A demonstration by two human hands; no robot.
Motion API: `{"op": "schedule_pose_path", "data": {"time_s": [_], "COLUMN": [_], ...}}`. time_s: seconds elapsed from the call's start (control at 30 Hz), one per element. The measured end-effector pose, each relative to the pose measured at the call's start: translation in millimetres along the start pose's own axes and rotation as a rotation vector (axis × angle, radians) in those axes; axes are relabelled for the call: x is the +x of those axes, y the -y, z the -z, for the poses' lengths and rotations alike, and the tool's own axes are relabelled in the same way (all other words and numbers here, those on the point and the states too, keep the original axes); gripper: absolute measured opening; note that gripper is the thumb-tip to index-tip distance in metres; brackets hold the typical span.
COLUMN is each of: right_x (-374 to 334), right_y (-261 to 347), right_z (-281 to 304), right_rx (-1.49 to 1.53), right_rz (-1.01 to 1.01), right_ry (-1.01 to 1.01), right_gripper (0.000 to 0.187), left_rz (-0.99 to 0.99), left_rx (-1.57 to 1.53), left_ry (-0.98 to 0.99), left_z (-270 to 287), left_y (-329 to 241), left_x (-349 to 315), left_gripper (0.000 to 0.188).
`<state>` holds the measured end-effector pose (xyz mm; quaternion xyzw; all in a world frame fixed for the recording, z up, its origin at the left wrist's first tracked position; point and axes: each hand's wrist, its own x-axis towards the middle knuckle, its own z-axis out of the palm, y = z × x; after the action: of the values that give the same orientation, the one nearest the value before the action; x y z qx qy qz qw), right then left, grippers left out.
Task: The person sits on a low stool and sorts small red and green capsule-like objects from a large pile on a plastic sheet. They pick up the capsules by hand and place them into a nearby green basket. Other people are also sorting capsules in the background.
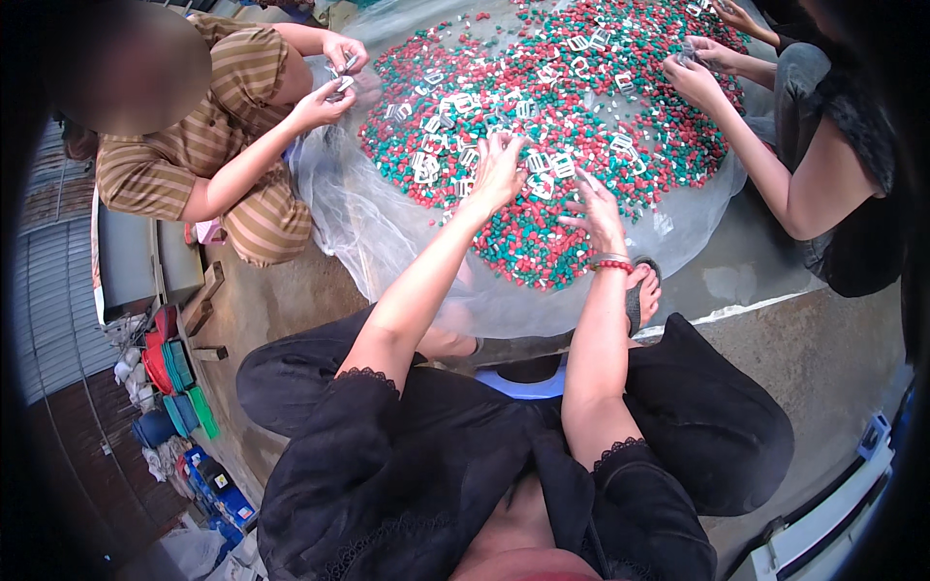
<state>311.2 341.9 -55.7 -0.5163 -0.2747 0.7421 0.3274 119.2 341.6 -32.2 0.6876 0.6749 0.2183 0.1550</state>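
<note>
My left hand (496, 174) reaches over the heap of small red, green and white pieces (542, 242), its fingers bent but apart, beside some white plastic slide-buckle-shaped frames (426, 168). Whether its fingertips touch a piece is hard to make out. Close to the heap's near side, my right hand (598, 213) is open with fingers spread, holding nothing visible. A red bracelet circles that wrist. Between my two hands lie more white buckle-like frames (562, 165) on top of the small pieces.
The heap rests on a clear plastic sheet (334, 203) over the floor. A person in striped clothes (155, 179) at left and people at right handle small pieces. My sandalled foot (643, 293) and a blue stool (523, 385) are near me. Colourful stacked items (179, 373) stand at left.
</note>
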Motion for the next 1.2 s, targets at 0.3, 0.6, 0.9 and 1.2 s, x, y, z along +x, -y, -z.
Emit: {"op": "schedule_pose_path", "data": {"time_s": [0.3,0.6,0.9,1.2], "right_x": [-3,80,32,-1], "right_y": [-5,-26,-33,13], "right_z": [35,-6,-17,-15], "right_rx": [0.157,-0.539,0.234,0.374], "right_rz": [0.110,0.310,0.085,0.109], "right_ry": [-0.087,-0.457,-0.083,0.267], "right_gripper": [0.041,0.035,0.017,0.017], "left_rz": [-0.081,0.079,0.522,0.637], "left_rx": [0.282,0.200,-0.378,-1.971], "left_ry": [0.199,0.224,0.215,0.249], "left_z": [-60,-40,1,44], "left_y": [-7,3,30,23], "left_x": [26,4,-5,-17], "left_gripper": [0.044,0.024,0.042,0.022]}}
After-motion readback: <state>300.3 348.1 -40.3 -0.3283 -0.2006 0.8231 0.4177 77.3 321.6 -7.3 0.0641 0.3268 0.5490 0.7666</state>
